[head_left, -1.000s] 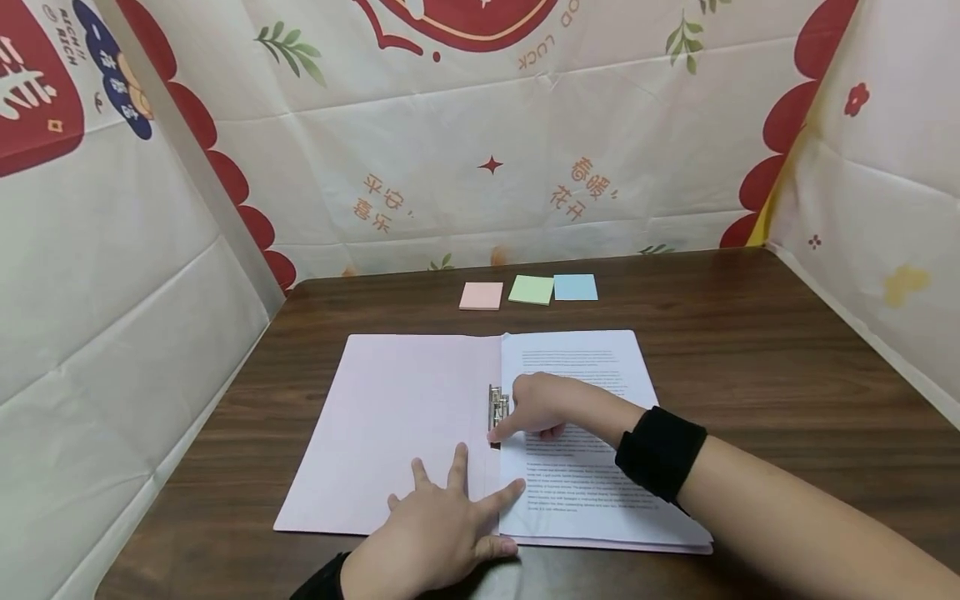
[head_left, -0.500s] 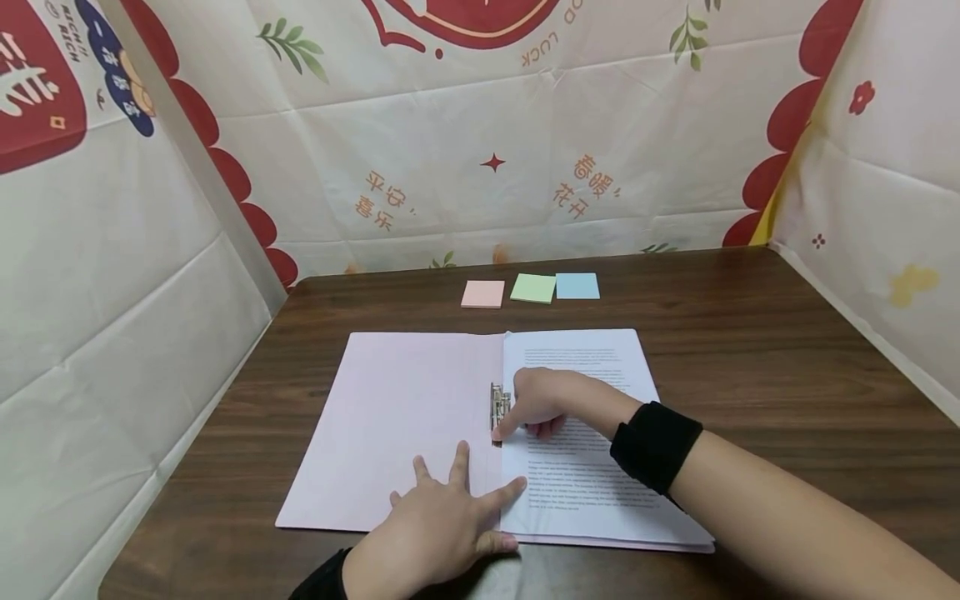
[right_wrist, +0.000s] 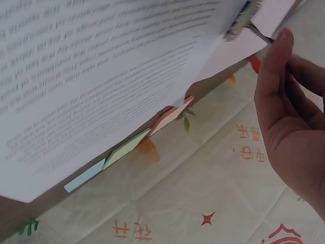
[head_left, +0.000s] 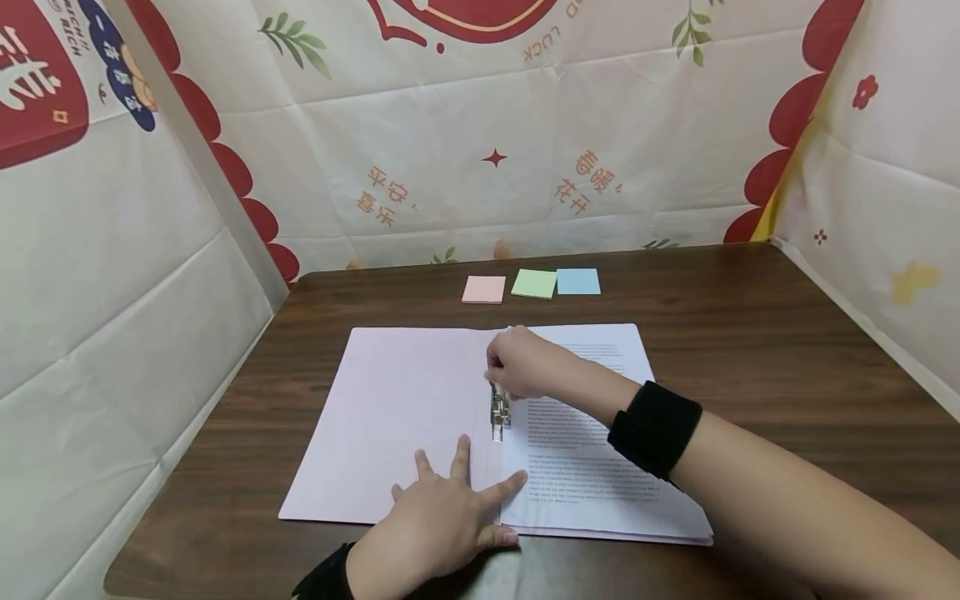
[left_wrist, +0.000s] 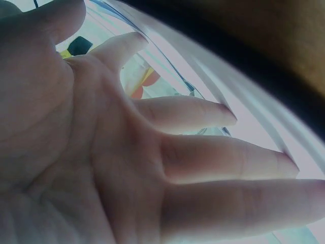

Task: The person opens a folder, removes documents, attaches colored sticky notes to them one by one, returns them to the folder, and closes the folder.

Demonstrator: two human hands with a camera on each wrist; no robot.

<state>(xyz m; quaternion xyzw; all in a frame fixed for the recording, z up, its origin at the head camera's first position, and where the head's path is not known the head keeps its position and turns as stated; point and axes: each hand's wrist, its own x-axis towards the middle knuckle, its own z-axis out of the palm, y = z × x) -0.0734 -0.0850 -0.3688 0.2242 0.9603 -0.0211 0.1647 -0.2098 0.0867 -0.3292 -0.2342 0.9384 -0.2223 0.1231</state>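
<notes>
An open pink folder (head_left: 390, 417) lies on the dark wooden table (head_left: 750, 333), with a stack of printed pages (head_left: 592, 475) on its right half. A metal clip (head_left: 499, 414) runs along the spine. My right hand (head_left: 513, 367) sits curled over the clip's upper end. In the right wrist view its thumb (right_wrist: 277, 51) presses against the clip's metal lever (right_wrist: 249, 25), beside the printed pages (right_wrist: 101, 76). My left hand (head_left: 446, 512) lies flat on the folder's lower edge by the spine, with its fingers (left_wrist: 203, 152) spread straight.
Three sticky-note pads lie in a row beyond the folder: pink (head_left: 483, 289), green (head_left: 534, 283) and blue (head_left: 578, 282). Printed cloth screens (head_left: 487, 167) close off the table at the back and on both sides.
My right hand has moved from the lower end of the clip, where a finger pressed down, up to its upper end. The left hand has stayed in place.
</notes>
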